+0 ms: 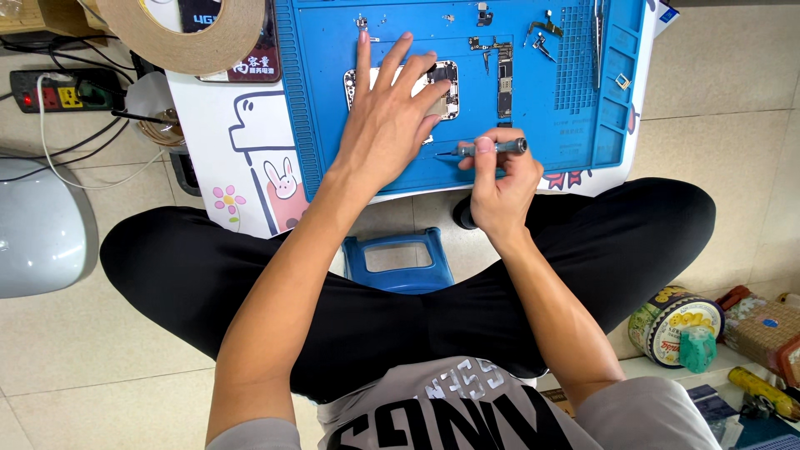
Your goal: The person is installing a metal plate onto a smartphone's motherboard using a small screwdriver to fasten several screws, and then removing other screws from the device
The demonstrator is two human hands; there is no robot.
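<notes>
An opened phone body lies on a blue work mat on a small low table. My left hand rests flat on top of the phone with fingers spread, covering most of it. My right hand grips a small grey screwdriver held sideways, its tip pointing left toward the phone's near edge. A phone circuit board lies on the mat just right of the phone.
Small metal parts and screws and tweezers sit at the mat's far side. A roll of tape and a power strip lie to the left. A blue stool is between my legs. A tin stands at right.
</notes>
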